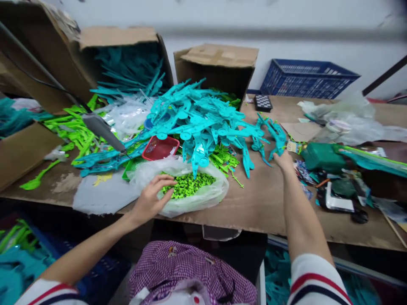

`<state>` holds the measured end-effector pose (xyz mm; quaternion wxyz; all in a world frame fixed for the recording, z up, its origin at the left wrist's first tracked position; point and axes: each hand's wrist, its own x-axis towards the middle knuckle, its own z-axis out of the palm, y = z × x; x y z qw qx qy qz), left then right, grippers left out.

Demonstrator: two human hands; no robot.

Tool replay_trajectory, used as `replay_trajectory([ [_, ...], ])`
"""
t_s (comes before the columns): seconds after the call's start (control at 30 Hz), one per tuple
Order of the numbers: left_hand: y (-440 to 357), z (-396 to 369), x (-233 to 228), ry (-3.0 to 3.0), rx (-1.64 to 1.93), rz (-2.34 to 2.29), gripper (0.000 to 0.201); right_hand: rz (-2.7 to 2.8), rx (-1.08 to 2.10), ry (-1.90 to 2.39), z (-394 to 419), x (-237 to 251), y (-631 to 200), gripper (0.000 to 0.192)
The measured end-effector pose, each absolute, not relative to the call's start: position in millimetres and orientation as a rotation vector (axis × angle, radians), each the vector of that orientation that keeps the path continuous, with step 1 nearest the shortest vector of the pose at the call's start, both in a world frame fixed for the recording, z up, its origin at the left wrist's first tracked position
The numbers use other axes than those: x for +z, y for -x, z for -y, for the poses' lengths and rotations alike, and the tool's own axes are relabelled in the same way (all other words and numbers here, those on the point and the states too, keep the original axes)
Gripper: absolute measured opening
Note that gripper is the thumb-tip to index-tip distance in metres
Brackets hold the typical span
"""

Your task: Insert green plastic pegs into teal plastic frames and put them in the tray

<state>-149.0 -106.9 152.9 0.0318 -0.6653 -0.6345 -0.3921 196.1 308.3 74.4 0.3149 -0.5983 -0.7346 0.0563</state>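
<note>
My left hand [151,198] is in the clear bag [203,199] at 6 o'clock, fingers loosely spread over the small green pieces [187,185]. My right hand [284,162] at 3 o'clock touches a teal part [276,134] beside the teal pile [203,116]; I can't tell its finger state.

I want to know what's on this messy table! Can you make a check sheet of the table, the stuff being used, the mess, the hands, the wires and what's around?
Surface: brown board table, worn and scuffed at the front edge.
Job's things: clear bag of small green pieces; heap of teal plastic parts.
Clutter: red basket, green plastic parts, crumpled plastic wrap, small checkered board.
Hands: left hand reaches into the bag, fingers on the green pieces; right hand touches a teal part at the heap's edge.
Cables: black cable running to a grey tool.
Surroundings: cardboard boxes, blue crate, pale wall.
</note>
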Motion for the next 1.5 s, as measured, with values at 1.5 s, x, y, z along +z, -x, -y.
replay_trajectory([
  [1.5,135,41,57,1.913,-0.608,2.492,0.056,0.957,1.54,1.309,-17,-17,-185,0.05],
])
